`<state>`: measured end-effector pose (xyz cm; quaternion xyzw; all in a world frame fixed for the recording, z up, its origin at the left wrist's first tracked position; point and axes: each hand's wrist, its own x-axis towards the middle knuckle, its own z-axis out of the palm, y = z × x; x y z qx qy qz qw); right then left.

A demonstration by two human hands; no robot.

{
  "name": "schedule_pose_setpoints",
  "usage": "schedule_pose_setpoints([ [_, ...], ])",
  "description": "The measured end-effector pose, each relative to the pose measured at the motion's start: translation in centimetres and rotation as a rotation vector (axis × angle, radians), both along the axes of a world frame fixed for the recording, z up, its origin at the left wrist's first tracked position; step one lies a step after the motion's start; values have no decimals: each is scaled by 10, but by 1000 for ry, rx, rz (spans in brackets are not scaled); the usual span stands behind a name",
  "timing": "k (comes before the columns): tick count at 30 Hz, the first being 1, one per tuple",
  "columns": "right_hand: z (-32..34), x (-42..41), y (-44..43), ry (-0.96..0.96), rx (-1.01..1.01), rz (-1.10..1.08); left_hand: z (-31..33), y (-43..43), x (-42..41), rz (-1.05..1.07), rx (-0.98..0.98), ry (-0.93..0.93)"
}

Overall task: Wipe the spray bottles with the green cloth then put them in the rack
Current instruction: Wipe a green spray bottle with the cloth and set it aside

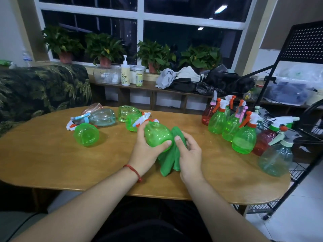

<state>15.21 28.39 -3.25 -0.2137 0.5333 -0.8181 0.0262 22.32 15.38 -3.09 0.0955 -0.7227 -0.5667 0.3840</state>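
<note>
Your left hand (145, 151) is wrapped round the belly of a green spray bottle (157, 135), held over the middle of the table (52, 163) with its trigger head pointing to 11 o'clock. Your right hand (189, 152) pinches the green cloth (168, 159) against the bottle's base at its 4 o'clock side. The two hands sit close together, and the cloth hangs down between them.

By the look of it, you are partway through the wiping. The lying bottles (86, 134), about five of them, are scattered from 10 to 12 o'clock of the one you hold, and I judge these still wait for the cloth. The standing bottles (244, 138), green, red and pale, are grouped upright at 2 to 3 o'clock near the table's edge. They look finished, but they are still on the table.

The rack (297, 172) stands just beyond them at 3 o'clock. A couple of trigger heads show at its wire edge, but I cannot tell whether those bottles stand inside it. All the bottles look see-through, and I cannot tell whether any of them hold liquid.
</note>
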Motion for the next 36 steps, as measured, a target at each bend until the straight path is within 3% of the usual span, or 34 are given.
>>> schedule_pose_setpoints([
  [9,-5,-11,0,-86,-82,-12,0,4,-11,-73,104,-16],
  [14,-6,-9,0,-94,-77,-22,2,2,-7,-14,236,135],
  [21,-7,2,1,319,135,-93,7,5,-12,-64,646,248],
  [26,-5,-4,1,236,45,-197,3,9,-7,-161,584,307],
  [29,-5,-2,0,158,36,-148,4,5,-7,-141,582,363],
  [33,-8,15,0,533,166,-120,5,-2,-7,-89,627,383],
  [36,-7,19,-4,624,173,-165,3,-1,-8,-99,605,348],
])
